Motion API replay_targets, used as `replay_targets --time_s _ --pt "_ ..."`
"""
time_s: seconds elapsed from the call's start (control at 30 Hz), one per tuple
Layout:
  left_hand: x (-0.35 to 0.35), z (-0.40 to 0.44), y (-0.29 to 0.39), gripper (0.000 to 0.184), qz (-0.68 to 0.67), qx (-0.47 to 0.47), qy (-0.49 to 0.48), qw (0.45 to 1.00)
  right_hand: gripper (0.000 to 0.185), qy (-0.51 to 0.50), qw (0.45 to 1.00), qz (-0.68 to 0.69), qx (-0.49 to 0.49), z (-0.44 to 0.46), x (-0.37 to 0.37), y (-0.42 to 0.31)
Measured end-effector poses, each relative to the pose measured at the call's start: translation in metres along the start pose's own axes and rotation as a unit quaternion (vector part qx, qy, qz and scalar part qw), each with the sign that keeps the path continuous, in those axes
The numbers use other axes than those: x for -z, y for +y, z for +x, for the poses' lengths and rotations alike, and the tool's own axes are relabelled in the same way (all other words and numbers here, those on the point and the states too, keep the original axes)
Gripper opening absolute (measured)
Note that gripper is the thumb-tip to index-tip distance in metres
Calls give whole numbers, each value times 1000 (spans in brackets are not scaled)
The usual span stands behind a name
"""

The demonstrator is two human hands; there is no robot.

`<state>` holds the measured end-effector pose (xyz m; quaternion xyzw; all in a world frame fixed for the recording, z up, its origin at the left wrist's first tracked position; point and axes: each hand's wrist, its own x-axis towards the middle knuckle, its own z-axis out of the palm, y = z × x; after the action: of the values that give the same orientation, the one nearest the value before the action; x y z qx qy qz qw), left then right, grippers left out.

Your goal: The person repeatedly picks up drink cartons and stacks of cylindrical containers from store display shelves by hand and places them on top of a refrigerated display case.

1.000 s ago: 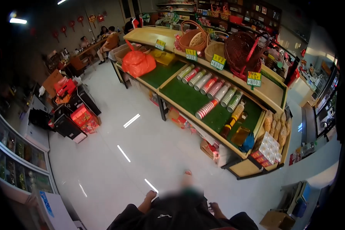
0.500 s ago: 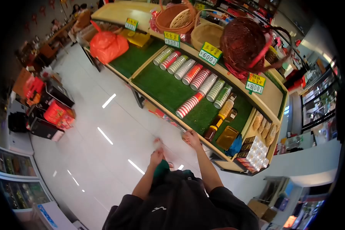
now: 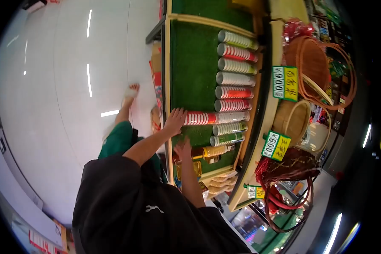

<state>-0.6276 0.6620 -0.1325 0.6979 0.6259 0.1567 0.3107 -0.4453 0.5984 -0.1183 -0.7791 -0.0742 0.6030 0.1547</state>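
My left hand [image 3: 175, 121], fingers stretched out, is against the near end of a red-and-white striped cup stack [image 3: 201, 118]. Just below it, my right hand [image 3: 183, 149] is blurred with its fingers apart, close to a bottle of dark and yellow liquid [image 3: 213, 151]. Several wrapped cup stacks lie in a row on the green mat [image 3: 190, 63], among them a red-striped one [image 3: 235, 92] and a white one [image 3: 235, 79]. Two green-striped stacks, one of them [image 3: 229, 128] closer, lie past the striped stack.
Wicker baskets, including a brown one [image 3: 307, 63] and a dark red one [image 3: 290, 167], stand on the upper shelf with price signs [image 3: 285, 83]. A yellow-lidded container [image 3: 189, 170] and bagged goods [image 3: 222, 183] lie near the display's end. My foot [image 3: 132, 91] is on the floor.
The view has turned strongly and come closer to the display. Both hands have moved from over the floor to the display's edge, my left hand now reaching the striped stack's end.
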Motion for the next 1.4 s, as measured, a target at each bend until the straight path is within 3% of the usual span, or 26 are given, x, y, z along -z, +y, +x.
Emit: replay_targets --time_s 0.1,0.13,0.2,0.27,0.3,0.4,0.5,0.6,0.67,0.73,0.77,0.8,0.87,0.9,0.97,1.0,1.03,1.07,1.13,1.23,1.4 --pt "-65 41 0 103 61 27 -48 997 88 -50 995 86 15 6 -47 -78" --pt "-62 49 2 103 53 28 -55 997 85 -21 996 85 -13 24 -57 -92" --pt "-43 59 5 106 10 93 -179 979 81 15 996 78 -45 60 -69 -115" --pt "-47 57 5 104 -18 117 -161 980 85 104 968 61 -220 88 -74 -123" --pt "-42 56 3 103 -38 114 -168 978 85 101 968 52 -225 98 -68 -118" --pt "-40 55 3 104 -51 134 -162 976 86 23 973 54 -222 106 -63 -108" --pt "-46 50 7 102 -56 135 -153 977 84 -94 983 -30 -155 90 -59 -108" --pt "-50 38 12 100 -51 134 -109 984 86 -181 969 22 -168 70 -53 -106" --pt "-37 19 21 90 -47 151 -67 985 82 -186 971 20 -149 59 -55 -93" --pt "-26 -6 35 81 -18 138 -12 990 74 -191 978 70 -40 48 -56 -72" --pt "-25 -23 39 73 24 130 119 984 70 -202 975 92 -5 39 -56 -59" --pt "-24 -44 41 73 34 139 123 982 65 -215 970 114 29 28 -57 -47" --pt "-9 -92 46 69 34 86 211 973 60 -121 983 41 129 -6 -49 -21" --pt "-8 -117 45 63 50 66 249 965 54 -169 962 96 194 -15 -46 0" --pt "-37 -158 34 59 29 117 291 949 49 -285 903 119 298 -38 -52 41" --pt "-48 -180 32 59 72 163 277 944 52 -330 895 79 288 -66 -53 57" --pt "-49 -207 27 63 75 137 320 934 51 -386 879 70 271 -79 -56 76" --pt "-35 -244 31 71 29 170 301 938 50 -365 905 23 215 -94 -55 95" --pt "-28 -285 28 82 -55 239 301 921 50 -404 906 -93 80 -91 -69 110" --pt "-14 -329 17 92 -53 354 327 875 49 -422 887 -170 76 -88 -124 140" --pt "4 -433 -16 87 -38 468 431 771 49 -492 808 -309 96 -169 -198 213"
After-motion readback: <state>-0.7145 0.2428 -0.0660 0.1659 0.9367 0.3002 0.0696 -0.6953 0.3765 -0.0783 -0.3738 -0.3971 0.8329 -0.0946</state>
